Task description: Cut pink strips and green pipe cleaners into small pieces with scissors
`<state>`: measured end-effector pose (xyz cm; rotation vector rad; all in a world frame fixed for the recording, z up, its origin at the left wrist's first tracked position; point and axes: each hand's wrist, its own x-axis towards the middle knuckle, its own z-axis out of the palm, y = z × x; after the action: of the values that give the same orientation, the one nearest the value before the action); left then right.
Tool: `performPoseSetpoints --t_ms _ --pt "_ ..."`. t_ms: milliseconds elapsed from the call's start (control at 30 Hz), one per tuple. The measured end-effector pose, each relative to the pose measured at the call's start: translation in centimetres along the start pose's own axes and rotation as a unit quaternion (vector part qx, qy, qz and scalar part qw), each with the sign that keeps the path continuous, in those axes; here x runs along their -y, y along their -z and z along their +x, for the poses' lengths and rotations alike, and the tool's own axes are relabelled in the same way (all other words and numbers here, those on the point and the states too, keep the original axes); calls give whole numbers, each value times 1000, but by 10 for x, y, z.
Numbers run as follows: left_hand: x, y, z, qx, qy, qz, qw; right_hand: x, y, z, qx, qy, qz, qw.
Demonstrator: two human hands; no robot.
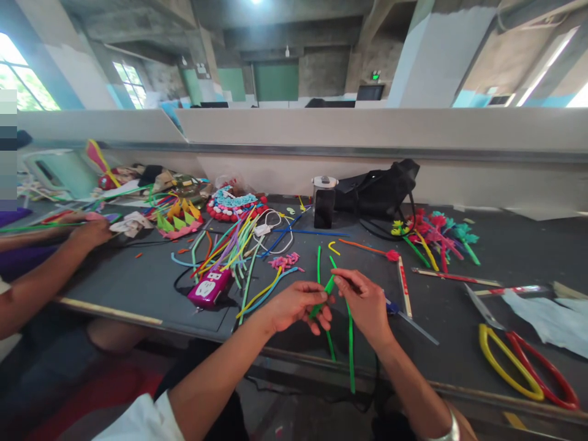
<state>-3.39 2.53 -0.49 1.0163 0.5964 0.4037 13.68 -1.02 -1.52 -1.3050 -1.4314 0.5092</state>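
My left hand (301, 303) grips a bent or wound piece of green pipe cleaner (329, 285) between thumb and fingers. Pinching the top end of this green piece is my right hand (367, 303). One long green strand (351, 358) hangs below my right hand past the table edge; where it begins is hidden. Behind my left hand another green pipe cleaner (318, 262) lies on the table. Just beyond my fingers are a short yellow curl (333, 248) and an orange pipe cleaner (361, 245) with a red tip.
Large scissors (509, 361) lie at right, near white paper (546, 321). Pipe cleaner flowers (436, 236), a black bag (381, 190) and a phone (324, 208) stand behind. Left are a purple box (210, 289) and loose pipe cleaners (229, 245). A co-worker's hands (89, 233) work far left.
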Motion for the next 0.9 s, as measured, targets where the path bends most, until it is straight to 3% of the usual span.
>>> performPoseSetpoints --t_ms 133,200,333,467,700,900 --pt "-1 4 0 -14 -11 18 1000 -4 3 0 -2 2 -48 999" --pt "-5 11 0 -53 -36 19 998 -5 5 -2 -16 -2 -144 989" --pt "-13 28 -2 -150 -102 -9 983 0 -2 -13 20 -28 -402 915" --pt "-17 36 -2 -165 -126 -28 978 6 -22 -22 103 -50 -485 867" --pt "-13 41 0 -162 -99 -63 980 -9 -24 -2 122 -109 -419 893" --pt "-14 42 0 -151 -97 -55 982 -28 -16 21 75 -127 -298 943"
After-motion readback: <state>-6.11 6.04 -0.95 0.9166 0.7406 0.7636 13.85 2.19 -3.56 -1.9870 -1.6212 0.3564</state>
